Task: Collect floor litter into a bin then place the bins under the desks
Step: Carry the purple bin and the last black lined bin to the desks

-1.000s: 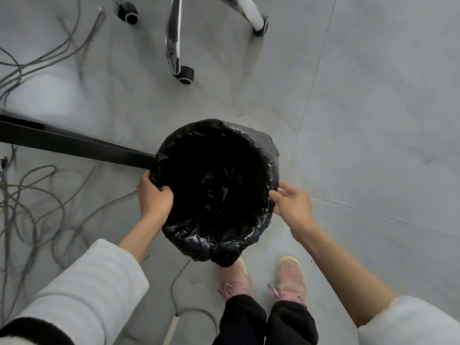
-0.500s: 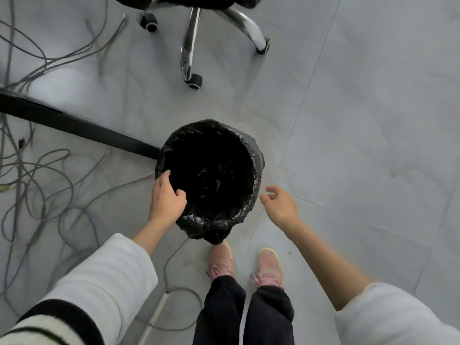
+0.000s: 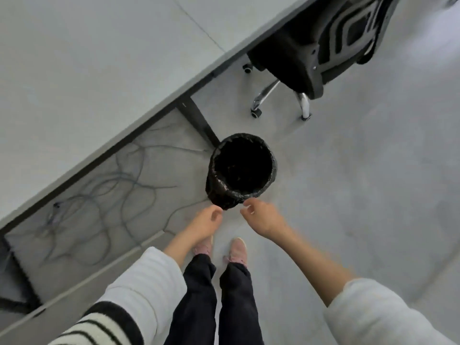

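Note:
A round bin (image 3: 219, 188) lined with a black bag stands upright on the grey floor, beside the black desk leg (image 3: 199, 123) and just outside the edge of the grey desk (image 3: 99, 78). Its inside looks dark; I cannot tell what it contains. My left hand (image 3: 205, 221) hangs just in front of the bin with loosely curled fingers and holds nothing. My right hand (image 3: 261, 216) hovers close beside it, also off the bin, fingers relaxed and empty.
Several loose cables (image 3: 104, 195) lie tangled on the floor under the desk. A black office chair (image 3: 318, 46) on castors stands at the upper right, partly under the desk. My pink shoes (image 3: 236, 250) stand right behind the bin. Open floor lies to the right.
Both hands have let go of the bin's rim and drawn back toward me. The bin now stands on the floor by the desk leg, and my view has risen and turned.

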{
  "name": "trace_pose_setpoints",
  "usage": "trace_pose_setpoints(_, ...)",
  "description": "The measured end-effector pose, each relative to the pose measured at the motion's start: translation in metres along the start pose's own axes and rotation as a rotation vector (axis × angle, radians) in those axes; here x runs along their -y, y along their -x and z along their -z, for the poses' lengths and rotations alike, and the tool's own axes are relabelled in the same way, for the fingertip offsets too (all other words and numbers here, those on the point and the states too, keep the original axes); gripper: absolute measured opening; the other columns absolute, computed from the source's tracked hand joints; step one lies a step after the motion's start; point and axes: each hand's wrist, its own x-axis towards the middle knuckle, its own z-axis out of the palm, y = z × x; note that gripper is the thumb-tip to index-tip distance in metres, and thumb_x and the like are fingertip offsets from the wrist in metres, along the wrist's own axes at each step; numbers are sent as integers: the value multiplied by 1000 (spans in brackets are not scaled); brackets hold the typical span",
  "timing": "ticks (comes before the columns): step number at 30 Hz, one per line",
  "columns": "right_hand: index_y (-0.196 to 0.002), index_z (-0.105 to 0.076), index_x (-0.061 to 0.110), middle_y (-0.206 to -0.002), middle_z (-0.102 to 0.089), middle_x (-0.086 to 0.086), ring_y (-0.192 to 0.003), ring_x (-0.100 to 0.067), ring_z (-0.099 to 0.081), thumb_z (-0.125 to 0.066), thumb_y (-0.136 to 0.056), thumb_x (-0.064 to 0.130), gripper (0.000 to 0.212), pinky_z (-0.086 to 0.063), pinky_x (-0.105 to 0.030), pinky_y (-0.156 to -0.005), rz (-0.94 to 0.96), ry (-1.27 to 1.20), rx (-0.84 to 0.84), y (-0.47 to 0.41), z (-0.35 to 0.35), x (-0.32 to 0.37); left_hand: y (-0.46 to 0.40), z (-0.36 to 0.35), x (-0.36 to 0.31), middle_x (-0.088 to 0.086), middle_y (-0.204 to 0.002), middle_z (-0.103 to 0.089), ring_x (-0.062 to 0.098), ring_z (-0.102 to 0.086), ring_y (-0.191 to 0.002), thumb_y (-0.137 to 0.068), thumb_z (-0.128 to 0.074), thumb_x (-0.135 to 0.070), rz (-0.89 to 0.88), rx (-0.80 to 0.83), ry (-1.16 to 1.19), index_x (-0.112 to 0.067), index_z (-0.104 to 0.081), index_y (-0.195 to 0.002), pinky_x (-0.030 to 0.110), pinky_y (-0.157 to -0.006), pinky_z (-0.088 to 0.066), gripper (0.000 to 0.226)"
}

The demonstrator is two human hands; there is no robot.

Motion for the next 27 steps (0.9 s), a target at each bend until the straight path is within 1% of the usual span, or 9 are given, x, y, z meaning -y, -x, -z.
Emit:
trace_pose_setpoints(2, -134, -47, 11, -129, -59, -11, -119, -29, -53, -40, -98, 25, 40, -42, -34, -95, 90, 111, 29, 30, -9, 34, 45, 12, 23, 15, -129, -58, 24, -55, -115, -96, -43, -11, 32, -58, 101, -3, -52, -126, 26, -95, -40, 33)
trace_pose_setpoints(5, -133, -49, 10, -129, -59, -11, -119, -29, -53, -40, -97, 26, 40, -42, -35, -96, 187, 270, 70, 72, -38, 85, 118, 29, 69, 18, -118, -62, 16, -53, -95, -95, -43, -7, 60, -181, 240, 0, -54, -124, 17, -74, -41, 31)
trace_pose_setpoints(6, -132, -49, 11, -128, -59, -11, -119, -29, -53, -40, -97, 27, 40, -43, -35, -96, 225, 331, 100, 88, -55, 106, 148, 35, 90, 19, -114, -63, 14, -51, -92, -95, -43, -5, 75, -242, 301, 1, -55, -122, 14, -66, -39, 31)
trace_pose_setpoints(8, -131, -51, 12, -128, -60, -11, -119, -30, -54, -41, -96, 28, 39, -43, -35, -97, 293, 433, 146, 115, -89, 138, 195, 42, 129, 22, -111, -63, 14, -51, -90, -94, -44, -3, 105, -340, 403, 4, -55, -120, 14, -61, -37, 30)
trace_pose_setpoints(11, -131, -51, 14, -129, -59, -11, -121, -30, -52, -42, -96, 27, 39, -42, -34, -100, 410, 580, 237, 162, -154, 189, 269, 45, 195, 25, -115, -63, 20, -58, -95, -94, -45, -4, 183, -483, 559, 4, -56, -120, 17, -68, -35, 29)
trace_pose_setpoints(13, -131, -52, 14, -129, -60, -11, -122, -31, -52, -42, -96, 27, 38, -41, -34, -100, 491, 679, 281, 190, -199, 217, 315, 41, 236, 20, -115, -66, 27, -62, -106, -94, -47, -10, 235, -573, 635, -3, -57, -121, 20, -77, -40, 29)
trace_pose_setpoints(16, -131, -51, 15, -130, -59, -12, -122, -32, -52, -42, -97, 30, 38, -41, -33, -99, 626, 835, 341, 238, -285, 260, 396, 25, 310, 13, -114, -68, 25, -61, -110, -94, -47, -16, 340, -693, 724, -10, -59, -121, 24, -88, -43, 30)
trace_pose_setpoints(20, -132, -50, 15, -129, -61, -11, -122, -29, -54, -43, -98, 29, 38, -41, -32, -100, 788, 977, 491, 319, -423, 308, 513, -15, 422, 12, -119, -66, 23, -60, -114, -94, -47, -18, 508, -855, 837, -11, -60, -119, 23, -91, -42, 29)
trace_pose_setpoints(27, -134, -47, 15, -128, -61, -8, -123, -27, -52, -42, -98, 27, 38, -38, -29, -100, 1038, 1216, 668, 424, -595, 381, 646, -56, 560, 9, -124, -64, 21, -58, -117, -95, -46, -14, 721, -1111, 1069, -8, -59, -120, 21, -93, -40, 29)
